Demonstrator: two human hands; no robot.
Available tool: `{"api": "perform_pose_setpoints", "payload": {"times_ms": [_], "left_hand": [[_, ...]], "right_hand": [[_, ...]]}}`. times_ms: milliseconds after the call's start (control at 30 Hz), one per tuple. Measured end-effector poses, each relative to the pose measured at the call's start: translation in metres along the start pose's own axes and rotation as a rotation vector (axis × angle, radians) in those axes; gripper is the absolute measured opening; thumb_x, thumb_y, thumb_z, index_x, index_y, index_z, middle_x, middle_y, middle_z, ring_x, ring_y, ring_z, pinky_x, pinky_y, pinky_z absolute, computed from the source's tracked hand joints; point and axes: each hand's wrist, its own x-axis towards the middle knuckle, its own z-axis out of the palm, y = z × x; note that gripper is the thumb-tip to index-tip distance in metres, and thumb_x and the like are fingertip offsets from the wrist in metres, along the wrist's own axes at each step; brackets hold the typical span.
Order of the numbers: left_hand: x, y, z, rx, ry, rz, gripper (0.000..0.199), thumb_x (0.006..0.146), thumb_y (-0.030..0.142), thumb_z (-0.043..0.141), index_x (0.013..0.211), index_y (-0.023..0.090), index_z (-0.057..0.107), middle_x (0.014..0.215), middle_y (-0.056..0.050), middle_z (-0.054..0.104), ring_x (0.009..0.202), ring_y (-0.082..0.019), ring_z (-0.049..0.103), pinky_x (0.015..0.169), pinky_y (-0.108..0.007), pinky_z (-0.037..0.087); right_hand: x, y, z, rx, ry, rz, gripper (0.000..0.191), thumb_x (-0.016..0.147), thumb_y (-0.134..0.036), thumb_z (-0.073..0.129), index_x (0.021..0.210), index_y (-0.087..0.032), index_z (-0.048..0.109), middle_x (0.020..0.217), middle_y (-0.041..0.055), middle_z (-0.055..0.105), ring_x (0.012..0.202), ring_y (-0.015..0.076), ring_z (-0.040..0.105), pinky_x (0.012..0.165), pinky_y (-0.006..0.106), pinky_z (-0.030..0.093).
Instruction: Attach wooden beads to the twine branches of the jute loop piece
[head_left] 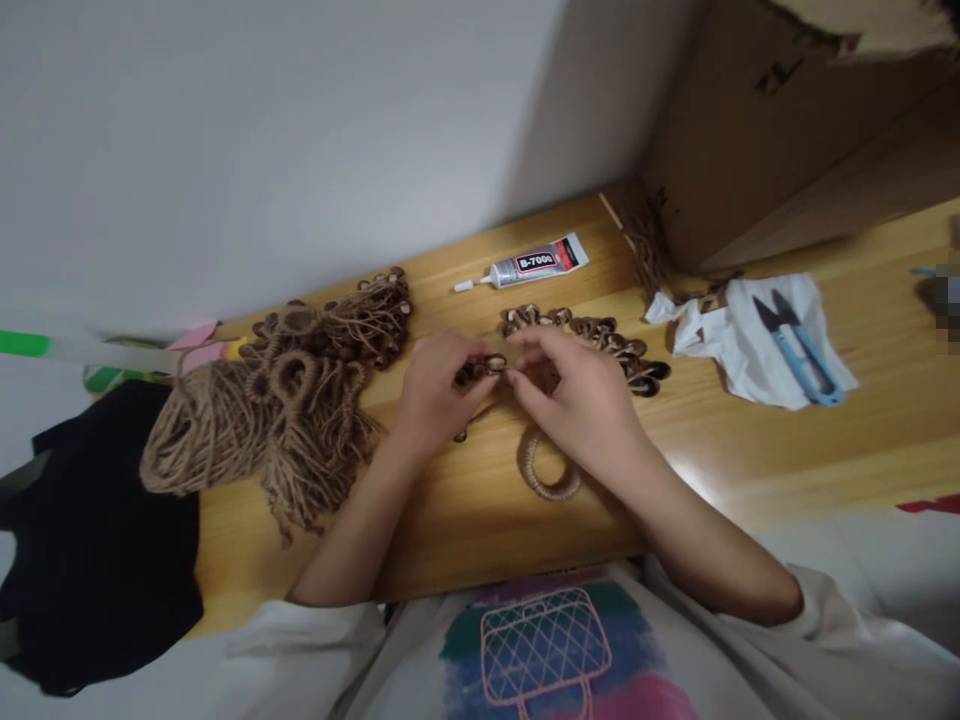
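Note:
Near the middle of the wooden table, my left hand (444, 388) pinches a small brown shell-like piece (496, 363) with dark parts under its fingers. My right hand (574, 390) is close against it on the right, thumb and index finger nearly together at the same piece; whether they grip it is too small to tell. Below my right hand lies a woven cord ring (551, 490), partly covered by it. Several brown pieces (634, 352) lie in rows behind my right hand. A thin cord end with a small loop (460, 436) shows below my left hand.
Twine bundles (206, 425) and knotted cords (307, 470) lie left, beside black cloth (105, 540). A glue tube (536, 262) lies behind my hands. Blue snips (802, 350) rest on white tissue (739, 340) at right, before a cardboard box (780, 150).

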Motion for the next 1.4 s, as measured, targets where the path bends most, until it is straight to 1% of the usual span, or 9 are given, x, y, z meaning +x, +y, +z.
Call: {"api": "perform_pose_setpoints", "payload": {"times_ms": [133,333,433,567,767,933,1200,1300,1400], "left_hand": [[-0.002,0.004,0.001,0.032,0.008,0.009,0.009,0.088,0.027,0.061,0.093,0.020,0.062,0.085,-0.001,0.069,0.083,-0.019,0.062,0.077,-0.032,0.044],[-0.003,0.007,0.000,0.040,0.077,0.095,0.005,0.087,0.021,0.061,0.091,0.019,0.061,0.084,-0.001,0.070,0.083,-0.018,0.063,0.077,-0.032,0.045],[-0.004,0.007,0.001,0.048,0.087,0.115,0.004,0.086,0.019,0.061,0.090,0.020,0.060,0.083,0.000,0.070,0.082,-0.017,0.063,0.076,-0.031,0.045],[-0.004,0.006,0.002,0.061,0.151,0.177,0.005,0.086,0.018,0.062,0.089,0.020,0.059,0.081,0.000,0.070,0.079,-0.017,0.063,0.074,-0.031,0.044],[-0.002,0.010,0.004,0.074,0.149,0.221,0.001,0.086,0.018,0.060,0.087,0.018,0.060,0.081,-0.001,0.070,0.077,-0.018,0.062,0.072,-0.032,0.043],[-0.001,0.011,0.005,0.088,0.155,0.221,0.002,0.086,0.018,0.060,0.087,0.018,0.060,0.080,-0.002,0.070,0.076,-0.018,0.062,0.072,-0.032,0.044],[0.000,0.012,0.006,0.080,0.127,0.200,0.004,0.085,0.017,0.060,0.089,0.019,0.061,0.082,-0.001,0.069,0.079,-0.018,0.063,0.075,-0.032,0.045],[0.000,0.009,0.005,0.052,0.113,0.170,0.004,0.086,0.019,0.061,0.090,0.019,0.061,0.085,0.000,0.070,0.084,-0.018,0.064,0.078,-0.032,0.046],[0.000,0.005,0.005,0.029,0.127,0.121,0.005,0.086,0.023,0.064,0.089,0.019,0.062,0.082,0.000,0.070,0.081,-0.017,0.064,0.076,-0.031,0.046]], "right_hand": [[0.001,0.000,0.001,0.008,-0.027,0.037,0.030,0.079,-0.012,0.062,0.108,-0.018,0.064,0.085,0.0022,0.072,0.084,0.0201,0.066,0.074,0.029,0.046],[0.002,0.000,0.003,0.051,-0.048,0.074,0.030,0.077,-0.013,0.062,0.106,-0.019,0.064,0.081,0.0008,0.072,0.078,0.0180,0.066,0.072,0.028,0.046],[0.002,0.002,0.004,0.119,-0.049,0.087,0.028,0.077,-0.015,0.063,0.104,-0.019,0.063,0.080,0.0000,0.071,0.073,0.0160,0.066,0.070,0.027,0.047],[0.002,0.005,0.007,0.227,-0.054,0.112,0.026,0.076,-0.015,0.064,0.102,-0.019,0.062,0.076,-0.0009,0.068,0.069,0.0151,0.065,0.069,0.028,0.048],[0.005,0.010,0.011,0.351,-0.062,0.137,0.025,0.073,-0.011,0.063,0.097,-0.019,0.061,0.078,-0.0011,0.067,0.069,0.0147,0.064,0.069,0.030,0.050],[0.004,0.010,0.011,0.375,-0.063,0.132,0.026,0.074,-0.011,0.062,0.099,-0.020,0.061,0.081,-0.0003,0.070,0.071,0.0159,0.066,0.070,0.031,0.051],[0.003,0.008,0.009,0.252,-0.014,0.089,0.029,0.076,-0.009,0.061,0.104,-0.018,0.062,0.084,0.0019,0.071,0.074,0.0182,0.068,0.070,0.033,0.051],[0.004,0.012,0.008,0.353,-0.059,0.103,0.028,0.077,-0.012,0.062,0.105,-0.019,0.061,0.084,0.0014,0.071,0.075,0.0176,0.068,0.072,0.033,0.053],[0.004,0.015,0.003,0.406,-0.112,0.086,0.030,0.077,-0.013,0.064,0.107,-0.018,0.060,0.089,0.0018,0.071,0.078,0.0173,0.068,0.076,0.033,0.053]]}}
